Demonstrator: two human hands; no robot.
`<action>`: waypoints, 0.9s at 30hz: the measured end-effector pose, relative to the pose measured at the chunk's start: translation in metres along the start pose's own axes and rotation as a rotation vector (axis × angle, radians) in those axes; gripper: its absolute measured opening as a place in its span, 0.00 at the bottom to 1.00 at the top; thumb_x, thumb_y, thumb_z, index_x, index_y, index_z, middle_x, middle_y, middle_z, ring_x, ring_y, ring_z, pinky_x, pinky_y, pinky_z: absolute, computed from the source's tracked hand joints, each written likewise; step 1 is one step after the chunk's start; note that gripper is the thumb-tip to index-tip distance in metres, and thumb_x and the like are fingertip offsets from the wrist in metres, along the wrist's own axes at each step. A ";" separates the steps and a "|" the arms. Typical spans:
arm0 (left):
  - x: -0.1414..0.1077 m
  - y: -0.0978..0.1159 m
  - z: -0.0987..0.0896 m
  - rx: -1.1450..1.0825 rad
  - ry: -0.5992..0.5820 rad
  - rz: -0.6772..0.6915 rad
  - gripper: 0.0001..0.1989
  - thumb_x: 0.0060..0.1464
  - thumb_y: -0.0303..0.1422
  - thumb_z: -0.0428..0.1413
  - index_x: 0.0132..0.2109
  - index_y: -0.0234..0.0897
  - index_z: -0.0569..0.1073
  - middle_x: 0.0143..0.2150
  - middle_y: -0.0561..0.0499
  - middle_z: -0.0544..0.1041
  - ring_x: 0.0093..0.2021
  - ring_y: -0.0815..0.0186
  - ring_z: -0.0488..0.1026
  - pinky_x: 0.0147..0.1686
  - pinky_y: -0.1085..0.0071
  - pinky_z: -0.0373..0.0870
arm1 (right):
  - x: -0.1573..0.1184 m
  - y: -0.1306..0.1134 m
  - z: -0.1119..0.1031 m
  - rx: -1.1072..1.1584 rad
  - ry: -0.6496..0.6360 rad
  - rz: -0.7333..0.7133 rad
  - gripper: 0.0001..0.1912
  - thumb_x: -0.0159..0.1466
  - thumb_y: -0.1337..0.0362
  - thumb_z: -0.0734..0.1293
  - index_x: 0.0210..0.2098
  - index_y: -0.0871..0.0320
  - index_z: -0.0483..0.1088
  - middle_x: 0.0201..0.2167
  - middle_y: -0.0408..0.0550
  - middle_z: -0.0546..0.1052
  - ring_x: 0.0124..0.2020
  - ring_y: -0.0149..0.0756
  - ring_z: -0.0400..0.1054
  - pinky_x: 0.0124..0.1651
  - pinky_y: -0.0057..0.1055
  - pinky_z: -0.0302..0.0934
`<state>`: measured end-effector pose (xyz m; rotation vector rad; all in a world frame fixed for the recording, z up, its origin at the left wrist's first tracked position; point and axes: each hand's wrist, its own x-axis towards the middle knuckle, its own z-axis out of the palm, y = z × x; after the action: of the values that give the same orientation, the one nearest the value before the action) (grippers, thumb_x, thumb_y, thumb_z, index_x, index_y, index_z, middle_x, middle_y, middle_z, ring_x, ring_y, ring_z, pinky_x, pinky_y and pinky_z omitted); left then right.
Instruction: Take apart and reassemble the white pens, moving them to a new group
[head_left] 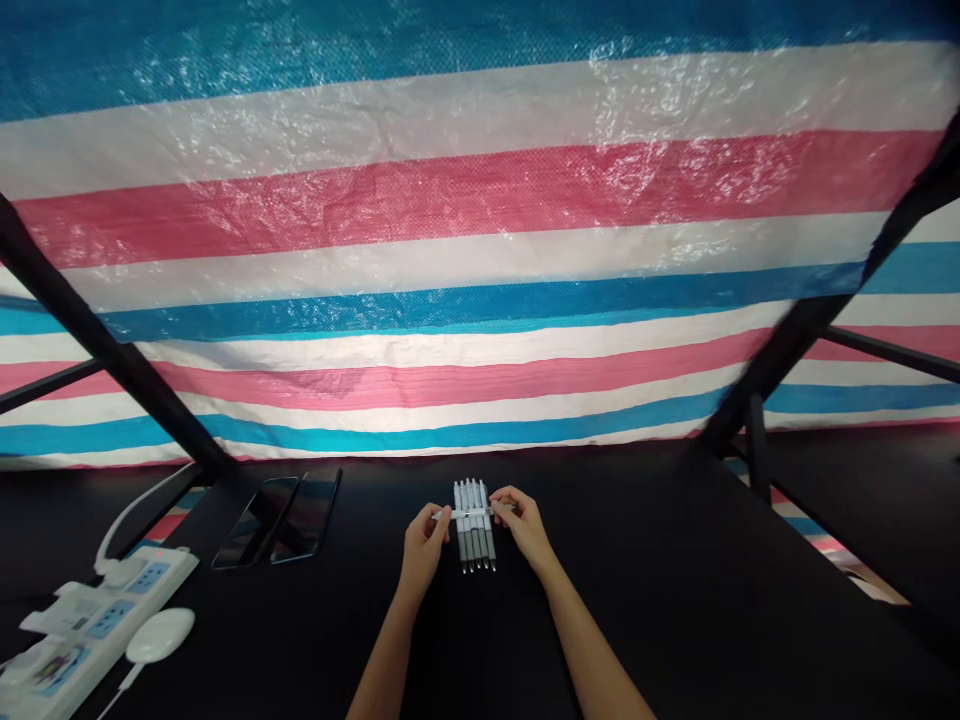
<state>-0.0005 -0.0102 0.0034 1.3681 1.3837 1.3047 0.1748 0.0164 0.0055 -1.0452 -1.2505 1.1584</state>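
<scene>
My left hand [424, 548] and right hand [526, 527] are closed, pinching opposite ends of a white pen [471, 514]. It lies crosswise over a side-by-side row of pens [474, 530] on the black desk [637, 560]. Two smartphones [277, 517] lie well to the left.

Makeshift work area: tarp wall [480, 200], black table [675, 520], pwr strip [97, 620].

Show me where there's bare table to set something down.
Widest patch: the black tabletop right of the right hand. Narrower strip: between the left hand and the two phones. Crowded: the pen row and crosswise pen at the hands; lower left, the power strip and round white charger.
</scene>
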 end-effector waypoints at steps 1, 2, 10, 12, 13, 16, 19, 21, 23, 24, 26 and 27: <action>0.000 0.000 0.000 0.002 0.000 0.004 0.22 0.49 0.51 0.52 0.22 0.37 0.63 0.17 0.58 0.60 0.19 0.72 0.57 0.21 0.75 0.53 | 0.000 0.001 0.000 0.000 -0.004 -0.001 0.08 0.52 0.59 0.67 0.25 0.58 0.70 0.15 0.39 0.66 0.18 0.29 0.60 0.23 0.25 0.51; 0.000 -0.001 0.000 0.004 0.000 0.008 0.22 0.50 0.51 0.52 0.22 0.37 0.63 0.17 0.58 0.60 0.19 0.72 0.57 0.21 0.75 0.53 | 0.000 0.001 0.000 -0.001 -0.008 -0.002 0.09 0.53 0.58 0.67 0.25 0.58 0.70 0.14 0.38 0.66 0.18 0.29 0.60 0.22 0.25 0.51; 0.001 -0.002 0.000 -0.070 0.008 0.024 0.16 0.48 0.46 0.55 0.33 0.36 0.72 0.22 0.55 0.68 0.23 0.69 0.65 0.26 0.74 0.62 | 0.000 0.005 -0.001 -0.010 -0.023 0.022 0.15 0.56 0.51 0.66 0.27 0.58 0.68 0.08 0.34 0.59 0.11 0.26 0.52 0.17 0.24 0.44; 0.000 -0.002 0.000 -0.071 0.019 0.035 0.16 0.47 0.45 0.57 0.36 0.36 0.73 0.23 0.55 0.69 0.23 0.70 0.65 0.25 0.74 0.62 | 0.001 0.007 -0.001 -0.023 -0.019 0.023 0.16 0.56 0.51 0.66 0.27 0.58 0.68 0.08 0.33 0.58 0.10 0.25 0.51 0.17 0.24 0.43; 0.000 -0.001 0.000 -0.064 0.028 0.041 0.16 0.46 0.44 0.57 0.37 0.36 0.73 0.23 0.55 0.69 0.23 0.70 0.64 0.24 0.75 0.61 | 0.001 0.008 -0.001 -0.028 -0.018 0.023 0.16 0.56 0.50 0.66 0.27 0.58 0.68 0.08 0.33 0.58 0.10 0.25 0.51 0.17 0.24 0.43; 0.001 -0.002 0.000 -0.040 0.038 0.042 0.15 0.46 0.42 0.58 0.37 0.36 0.74 0.23 0.55 0.69 0.22 0.71 0.64 0.22 0.75 0.61 | 0.001 0.010 -0.001 -0.033 -0.015 0.026 0.16 0.56 0.50 0.65 0.27 0.58 0.68 0.07 0.33 0.58 0.10 0.25 0.50 0.17 0.24 0.42; 0.001 -0.003 0.000 -0.057 0.028 0.042 0.16 0.47 0.43 0.57 0.39 0.36 0.74 0.27 0.52 0.72 0.24 0.70 0.67 0.25 0.74 0.64 | 0.001 0.009 -0.001 -0.040 -0.012 0.031 0.16 0.57 0.50 0.65 0.27 0.58 0.68 0.07 0.33 0.58 0.10 0.25 0.50 0.17 0.24 0.43; 0.002 -0.003 0.000 -0.082 0.033 0.038 0.18 0.48 0.44 0.56 0.40 0.36 0.73 0.29 0.52 0.73 0.26 0.69 0.70 0.28 0.73 0.67 | 0.001 0.009 -0.001 -0.045 -0.008 0.035 0.16 0.57 0.50 0.65 0.28 0.58 0.68 0.07 0.33 0.58 0.10 0.25 0.50 0.17 0.24 0.43; 0.002 -0.004 0.000 -0.099 0.060 0.020 0.19 0.49 0.46 0.55 0.41 0.36 0.73 0.28 0.52 0.72 0.26 0.68 0.70 0.29 0.71 0.68 | 0.001 0.009 0.000 -0.038 -0.006 0.036 0.16 0.57 0.50 0.65 0.28 0.58 0.67 0.07 0.33 0.59 0.10 0.25 0.51 0.17 0.24 0.43; 0.002 -0.004 0.000 -0.101 0.076 0.010 0.19 0.49 0.46 0.54 0.41 0.36 0.73 0.27 0.53 0.72 0.25 0.68 0.70 0.29 0.71 0.68 | 0.001 0.009 0.000 -0.030 -0.008 0.033 0.16 0.57 0.50 0.65 0.28 0.58 0.67 0.07 0.34 0.59 0.10 0.26 0.52 0.17 0.24 0.44; 0.002 -0.006 -0.001 -0.090 0.095 0.003 0.19 0.49 0.47 0.54 0.40 0.36 0.73 0.27 0.53 0.72 0.24 0.69 0.70 0.28 0.71 0.68 | 0.001 0.010 0.000 -0.014 -0.017 0.026 0.16 0.57 0.50 0.65 0.28 0.58 0.67 0.08 0.34 0.60 0.11 0.26 0.53 0.18 0.24 0.44; 0.003 -0.007 -0.001 -0.079 0.094 0.006 0.19 0.49 0.47 0.54 0.40 0.36 0.73 0.26 0.53 0.72 0.24 0.68 0.70 0.28 0.71 0.68 | 0.001 0.010 0.000 -0.009 -0.022 0.024 0.16 0.57 0.50 0.65 0.29 0.58 0.67 0.08 0.34 0.61 0.11 0.26 0.53 0.18 0.24 0.44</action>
<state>-0.0031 -0.0071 -0.0028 1.2733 1.3762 1.4286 0.1744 0.0192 -0.0040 -1.0595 -1.2643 1.1862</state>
